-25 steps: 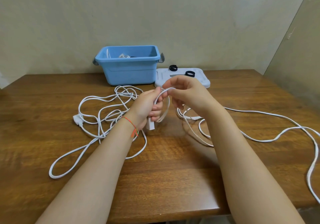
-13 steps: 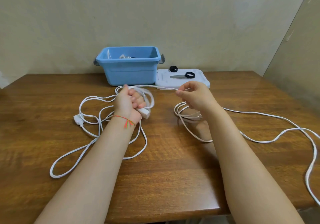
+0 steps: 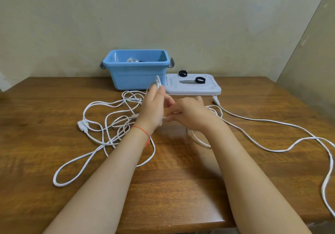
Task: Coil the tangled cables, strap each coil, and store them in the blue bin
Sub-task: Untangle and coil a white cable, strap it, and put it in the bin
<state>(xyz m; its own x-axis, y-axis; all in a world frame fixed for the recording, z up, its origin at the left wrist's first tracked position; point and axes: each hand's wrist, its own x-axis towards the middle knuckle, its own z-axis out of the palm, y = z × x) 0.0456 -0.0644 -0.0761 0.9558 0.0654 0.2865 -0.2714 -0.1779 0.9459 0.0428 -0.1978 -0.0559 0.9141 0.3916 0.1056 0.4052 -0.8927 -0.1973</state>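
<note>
Wooden table (image 3: 54, 106), set against a plain beige wall. Blue bin (image 3: 137, 76), lidless, at the back centre of the table; some white cable and a dark item lie inside it, only partly seen over the rim. White lid (image 3: 192, 88), flat on the table just right of the bin and touching or nearly touching it, carrying two black straps: one (image 3: 183, 73) at its far edge, one (image 3: 200, 80) near its middle, each rolled into a ring. Tangled white cable (image 3: 108, 123), spread in loose overlapping loops on the left half of the table, with a white plug (image 3: 82, 126) at its left side and a long loop (image 3: 59, 175) reaching toward the near edge. Second white cable (image 3: 272, 123), trailing across the right half of the table in a wavy line toward the right edge, a small connector (image 3: 215, 99) lying just in front of the lid. Left hand (image 3: 154, 106), raised above the table in front of the bin, a red thread (image 3: 143, 130) around its wrist; fingers curled round a few turns of white cable that stand up above the fingertips, though motion blur makes the grip hard to read exactly. Right hand (image 3: 190, 114), just beside the left and lower, fingers bent and apparently pinching the cable strand that runs between the two hands.
</note>
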